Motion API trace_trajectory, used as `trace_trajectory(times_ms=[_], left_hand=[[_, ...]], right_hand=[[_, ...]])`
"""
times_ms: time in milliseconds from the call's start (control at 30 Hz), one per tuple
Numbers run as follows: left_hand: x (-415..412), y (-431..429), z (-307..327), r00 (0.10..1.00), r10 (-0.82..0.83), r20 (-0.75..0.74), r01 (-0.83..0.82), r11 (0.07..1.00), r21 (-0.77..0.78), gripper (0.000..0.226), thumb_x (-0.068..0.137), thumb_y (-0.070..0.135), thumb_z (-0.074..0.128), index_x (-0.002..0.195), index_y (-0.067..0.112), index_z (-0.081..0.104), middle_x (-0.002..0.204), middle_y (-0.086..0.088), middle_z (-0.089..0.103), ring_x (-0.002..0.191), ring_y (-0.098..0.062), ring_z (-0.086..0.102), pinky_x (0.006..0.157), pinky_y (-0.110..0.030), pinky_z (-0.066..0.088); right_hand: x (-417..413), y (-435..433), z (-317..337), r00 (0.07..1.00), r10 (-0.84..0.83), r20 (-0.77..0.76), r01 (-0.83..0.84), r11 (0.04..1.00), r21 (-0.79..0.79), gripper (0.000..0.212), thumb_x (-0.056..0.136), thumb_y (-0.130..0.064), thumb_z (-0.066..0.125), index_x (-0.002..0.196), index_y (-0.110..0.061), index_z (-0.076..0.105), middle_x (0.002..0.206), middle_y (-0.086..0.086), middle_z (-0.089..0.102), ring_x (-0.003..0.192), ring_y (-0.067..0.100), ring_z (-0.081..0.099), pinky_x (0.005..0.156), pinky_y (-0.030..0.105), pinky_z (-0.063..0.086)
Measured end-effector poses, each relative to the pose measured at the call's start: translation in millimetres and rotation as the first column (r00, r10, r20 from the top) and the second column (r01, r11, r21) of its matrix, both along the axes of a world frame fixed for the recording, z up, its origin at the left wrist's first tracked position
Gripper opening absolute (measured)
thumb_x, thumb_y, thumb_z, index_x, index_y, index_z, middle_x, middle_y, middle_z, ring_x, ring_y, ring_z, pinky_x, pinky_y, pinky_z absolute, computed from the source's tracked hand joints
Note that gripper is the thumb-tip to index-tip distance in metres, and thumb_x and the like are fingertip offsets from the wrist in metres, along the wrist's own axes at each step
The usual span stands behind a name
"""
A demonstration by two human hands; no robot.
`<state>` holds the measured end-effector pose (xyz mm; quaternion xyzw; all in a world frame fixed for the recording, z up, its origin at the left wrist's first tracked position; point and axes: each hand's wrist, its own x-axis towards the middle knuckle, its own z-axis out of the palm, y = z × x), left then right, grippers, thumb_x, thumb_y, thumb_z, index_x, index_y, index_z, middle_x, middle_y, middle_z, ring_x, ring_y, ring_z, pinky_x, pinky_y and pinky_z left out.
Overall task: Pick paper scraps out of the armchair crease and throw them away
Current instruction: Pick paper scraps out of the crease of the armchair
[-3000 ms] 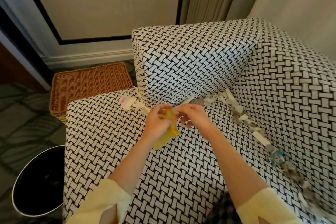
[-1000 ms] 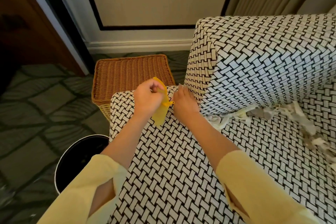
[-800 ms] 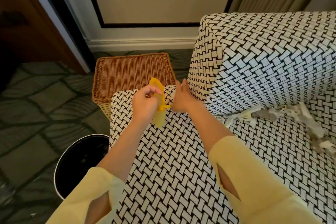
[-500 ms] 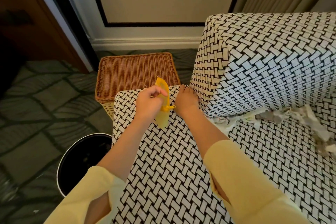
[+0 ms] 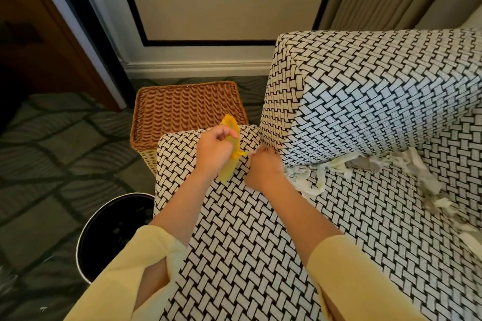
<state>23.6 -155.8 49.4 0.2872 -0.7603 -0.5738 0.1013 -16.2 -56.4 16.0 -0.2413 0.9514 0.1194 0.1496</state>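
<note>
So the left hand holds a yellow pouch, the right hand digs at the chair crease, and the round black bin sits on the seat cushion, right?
Not quite. The head view shows the black bin on the carpet beside the armchair, not on the seat cushion. The rest stands: the left hand holds the yellow pouch, and the right hand digs at the crease.

No text, label, brand, number or sign can be read anywhere in the view. The paper scraps (image 5: 307, 180) in the armchair crease carry faint greenish marks, too small and blurred to make out as letters. The yellow bag (image 5: 230, 148) in the left hand (image 5: 215, 150) shows no print.
</note>
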Motion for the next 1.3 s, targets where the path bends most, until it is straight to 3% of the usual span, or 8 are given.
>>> trace_trajectory(times_ms=[133, 233, 400, 700, 900, 1033, 1167, 1300], left_hand=[[-5, 10, 3, 0.993, -0.115, 0.026, 0.118, 0.971, -0.210, 0.033, 0.076, -0.008, 0.052, 0.076, 0.025, 0.059, 0.083, -0.001, 0.050, 0.072, -0.014, 0.047, 0.066, -0.028, 0.041], [-6, 19, 3, 0.992, -0.127, 0.025, 0.126, 0.916, -0.380, 0.035, 0.076, -0.005, 0.058, 0.098, 0.021, 0.062, 0.105, -0.006, 0.044, 0.096, -0.021, 0.048, 0.076, -0.024, 0.037], [-8, 23, 4, 0.914, -0.384, 0.132, 0.342, 0.552, -0.761, 0.034, 0.082, 0.000, 0.055, 0.104, 0.022, 0.069, 0.143, -0.005, 0.041, 0.134, -0.026, 0.031, 0.110, -0.037, 0.021], [-6, 51, -26, 0.765, -0.397, 0.507, 0.644, 0.446, -0.622, 0.038, 0.095, 0.027, 0.039, 0.114, 0.001, 0.059, 0.141, -0.011, 0.042, 0.137, -0.024, 0.028, 0.109, -0.037, 0.033], [-2, 39, -30, 0.754, -0.469, 0.460, 0.643, 0.385, -0.662, 0.032, 0.091, 0.011, 0.049, 0.122, 0.008, 0.053, 0.145, -0.007, 0.037, 0.141, -0.023, 0.020, 0.115, -0.032, 0.020], [-18, 52, -29, 0.687, -0.485, 0.541, 0.692, 0.211, -0.691, 0.044, 0.095, 0.025, 0.041, 0.136, 0.009, 0.043, 0.148, -0.006, 0.036, 0.141, -0.021, 0.022, 0.118, -0.036, 0.010], [-34, 58, -36, 0.592, -0.381, 0.711, 0.790, 0.096, -0.606, 0.055, 0.097, 0.039, 0.027, 0.143, 0.010, 0.031, 0.152, -0.007, 0.026, 0.142, -0.023, 0.018, 0.117, -0.039, 0.007], [-50, 59, -35, 0.543, -0.311, 0.780, 0.824, 0.022, -0.566, 0.057, 0.092, 0.048, 0.028, 0.139, 0.018, 0.041, 0.149, -0.002, 0.030, 0.139, -0.023, 0.018, 0.114, -0.041, 0.010]], right_hand=[[5, 11, 1, 0.999, 0.051, -0.017, -0.050, 0.999, 0.016, 0.055, 0.091, -0.028, 0.046, 0.137, -0.001, 0.033, 0.140, 0.018, 0.036, 0.126, 0.030, 0.036, 0.097, 0.033, 0.040], [10, 21, -2, 0.998, 0.029, -0.051, -0.030, 0.999, -0.027, 0.053, 0.095, -0.013, 0.039, 0.140, 0.008, 0.021, 0.141, 0.019, 0.037, 0.129, 0.029, 0.036, 0.100, 0.032, 0.037], [17, 41, -2, 0.996, 0.053, -0.069, -0.060, 0.993, -0.105, 0.044, 0.095, -0.006, 0.036, 0.136, 0.006, 0.029, 0.135, 0.018, 0.046, 0.129, 0.031, 0.035, 0.103, 0.036, 0.033], [23, 61, -3, 0.990, 0.121, -0.076, -0.131, 0.979, -0.154, 0.035, 0.091, -0.008, 0.044, 0.126, -0.003, 0.047, 0.128, 0.011, 0.051, 0.123, 0.028, 0.036, 0.104, 0.036, 0.031], [32, 75, -15, 0.992, 0.065, -0.107, -0.092, 0.960, -0.264, 0.054, 0.088, -0.008, 0.044, 0.140, -0.005, 0.028, 0.140, 0.010, 0.036, 0.130, 0.027, 0.030, 0.109, 0.041, 0.025], [30, 74, -19, 0.993, 0.023, -0.116, -0.062, 0.937, -0.343, 0.054, 0.085, -0.008, 0.050, 0.136, -0.002, 0.036, 0.134, 0.012, 0.042, 0.126, 0.029, 0.038, 0.106, 0.040, 0.031], [24, 81, -26, 0.973, -0.003, -0.229, -0.096, 0.904, -0.417, 0.050, 0.052, -0.011, 0.074, 0.100, -0.002, 0.064, 0.093, 0.010, 0.063, 0.088, 0.028, 0.064, 0.084, 0.037, 0.052], [21, 82, -20, 0.987, 0.036, -0.154, -0.102, 0.889, -0.446, 0.040, 0.075, -0.018, 0.060, 0.113, -0.005, 0.055, 0.109, 0.009, 0.056, 0.105, 0.026, 0.053, 0.097, 0.034, 0.040]])
